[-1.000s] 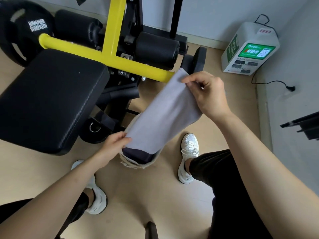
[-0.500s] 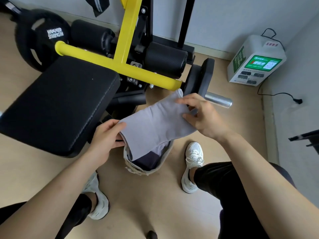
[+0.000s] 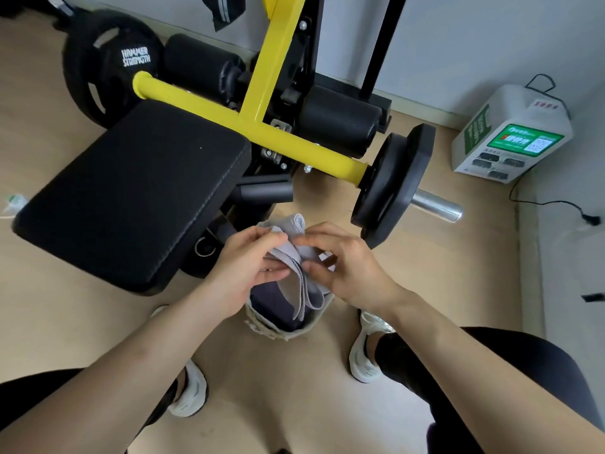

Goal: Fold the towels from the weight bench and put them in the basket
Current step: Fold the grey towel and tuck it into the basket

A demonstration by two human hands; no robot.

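Hands pinching a grey towel above the basket.

Head view: your left hand [image 3: 248, 267] and your right hand [image 3: 347, 267] meet fingertip to fingertip, and each pinches the folded grey towel [image 3: 299, 283] between curled fingers and thumb. The towel's doubled layers hang in a loop over the mouth of the basket [image 3: 278, 332]; you cannot tell whether they touch the dark towel [image 3: 271, 306] lying inside. The basket stands on the floor [image 3: 98, 322] between your white shoes [image 3: 366, 352], just off the near right corner of the weight bench [image 3: 131, 191]. A black weight plate [image 3: 393, 181] sits beyond your right hand.
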